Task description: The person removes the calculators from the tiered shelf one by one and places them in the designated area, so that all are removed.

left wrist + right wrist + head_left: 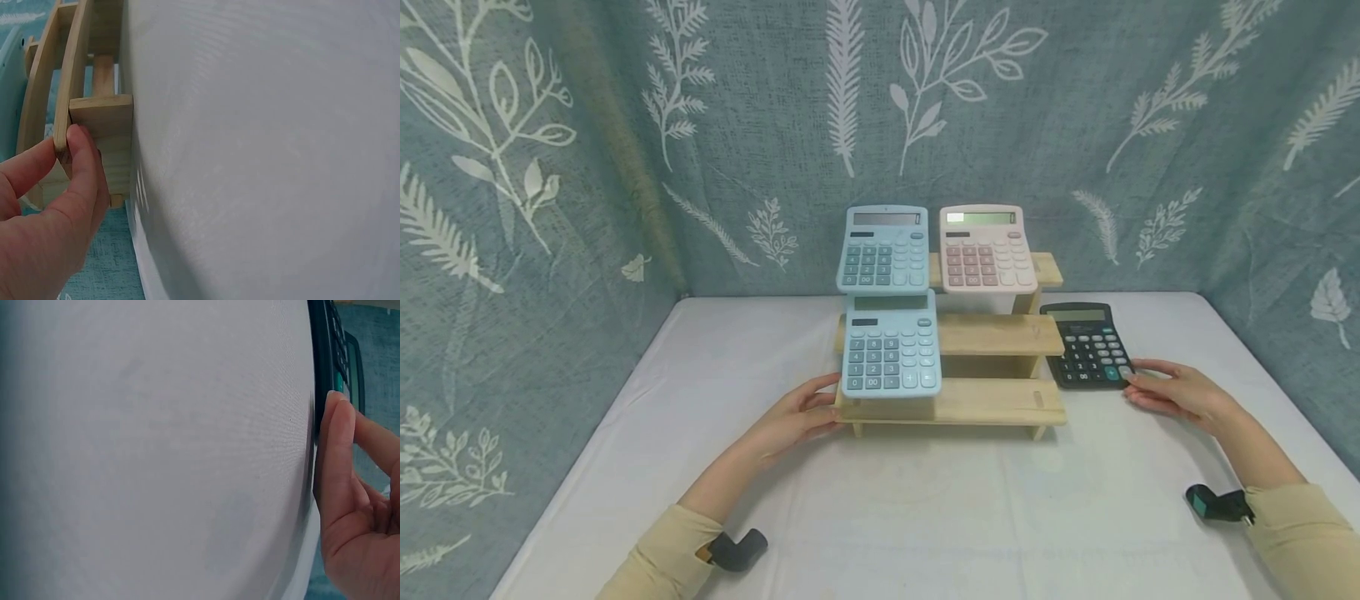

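A three-tier wooden stand [1000, 400] stands at the middle of the table. My left hand [801, 412] pinches the left end of its lowest step, as the left wrist view shows, with thumb and fingers on either side of the board [78, 75]. Just above that hand, a light blue calculator [891, 346] leans on the lower tiers. To the right of the stand lies a black calculator [1088, 350], tilted slightly with its keys up. My right hand [1180, 396] grips its lower right corner; in the right wrist view the fingertips overlap the calculator's dark edge [323, 369].
On the top tier stand another light blue calculator [883, 250] and a pink one [987, 250], side by side. A white cloth covers the table [940, 517]. Blue-green leaf-patterned curtains [760, 125] hang behind and at both sides. A dark device [737, 552] sits at each wrist.
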`<state>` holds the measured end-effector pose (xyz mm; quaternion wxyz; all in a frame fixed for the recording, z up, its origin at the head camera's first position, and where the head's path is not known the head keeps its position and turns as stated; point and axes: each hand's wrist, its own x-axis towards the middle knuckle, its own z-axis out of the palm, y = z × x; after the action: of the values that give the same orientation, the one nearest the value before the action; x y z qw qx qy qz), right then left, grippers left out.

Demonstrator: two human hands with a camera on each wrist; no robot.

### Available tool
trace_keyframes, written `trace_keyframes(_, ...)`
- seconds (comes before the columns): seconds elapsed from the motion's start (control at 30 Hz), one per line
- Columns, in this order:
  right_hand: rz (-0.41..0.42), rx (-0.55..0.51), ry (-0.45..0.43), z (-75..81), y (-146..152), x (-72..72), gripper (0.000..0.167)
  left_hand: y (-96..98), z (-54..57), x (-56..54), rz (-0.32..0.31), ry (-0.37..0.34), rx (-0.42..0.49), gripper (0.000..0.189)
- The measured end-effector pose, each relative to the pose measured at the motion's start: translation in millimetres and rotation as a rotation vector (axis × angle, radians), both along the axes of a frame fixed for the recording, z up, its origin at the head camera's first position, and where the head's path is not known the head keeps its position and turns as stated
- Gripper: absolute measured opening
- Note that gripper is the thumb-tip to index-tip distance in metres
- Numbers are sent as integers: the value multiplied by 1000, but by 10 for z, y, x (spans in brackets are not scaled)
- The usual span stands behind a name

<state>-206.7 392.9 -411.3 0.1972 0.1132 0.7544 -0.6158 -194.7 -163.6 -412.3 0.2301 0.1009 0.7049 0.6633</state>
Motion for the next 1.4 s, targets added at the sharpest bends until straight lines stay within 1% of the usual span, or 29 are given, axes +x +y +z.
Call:
trace_keyframes(0.13, 3, 9, 8, 8, 0, 11, 82, 0, 6, -4, -1, 1, -4, 64)
trace_keyframes(0.23, 21, 62, 23, 12, -5, 15, 82, 0, 6, -6, -1, 0, -9, 64)
trace_keyframes(0.3, 37, 122, 46, 9, -7, 16, 81, -1, 4, -4, -2, 1, -15, 64)
trace_keyframes(0.37, 54, 212, 81, 11, -19, 24, 78, 0, 2, -2, -3, 1, -15, 64)
trace_keyframes(0.43, 53, 301, 123, 20, -42, 37, 76, 1, -1, 1, -4, 2, -12, 64)
trace_keyframes(0.53, 19, 426, 191, 29, -78, 53, 76, 2, -6, 3, -2, 2, -11, 64)
trace_keyframes(0.63, -45, 483, 269, -27, -72, 27, 78, 0, -9, 5, 2, 0, -16, 64)
trace_keyframes(0.77, -116, 461, 382, -159, -36, -61, 81, 4, -7, 7, 8, -2, -19, 64)
trace_keyframes(0.8, -117, 451, 401, -164, -37, -76, 81, 6, -5, 7, 11, -1, -20, 64)
trace_keyframes(0.9, -136, 419, 422, -119, -130, -92, 78, 10, -2, 6, 16, -3, -22, 64)
trace_keyframes(0.93, -126, 411, 423, -59, -189, -77, 75, 11, -1, 6, 17, -4, -22, 64)
trace_keyframes(1.0, -125, 406, 442, -74, -240, -109, 73, 10, -3, 7, 17, -7, -19, 64)
trace_keyframes(1.03, -127, 406, 448, -13, -321, -79, 70, 10, -6, 7, 16, -7, -17, 64)
trace_keyframes(1.07, -105, 402, 452, 59, -389, -48, 69, 9, -9, 7, 15, -7, -15, 64)
trace_keyframes(1.1, -109, 391, 471, 82, -442, -32, 66, 9, -11, 7, 13, -6, -13, 64)
trace_keyframes(1.17, -72, 362, 503, 190, -558, 21, 63, 6, -16, 8, 11, -6, -10, 63)
trace_keyframes(1.2, -61, 329, 511, 268, -631, 57, 56, 6, -17, 7, 12, -6, -11, 64)
trace_keyframes(1.23, -40, 318, 515, 385, -733, 122, 54, 6, -17, 7, 12, -6, -11, 64)
trace_keyframes(1.3, -11, 297, 534, 460, -839, 157, 52, 6, -14, 10, 14, -5, -13, 63)
trace_keyframes(1.33, 10, 289, 534, 534, -916, 194, 53, 7, -12, 10, 15, -6, -14, 63)
trace_keyframes(1.4, 39, 276, 529, 602, -1025, 226, 51, 8, -10, 11, 17, -6, -13, 63)
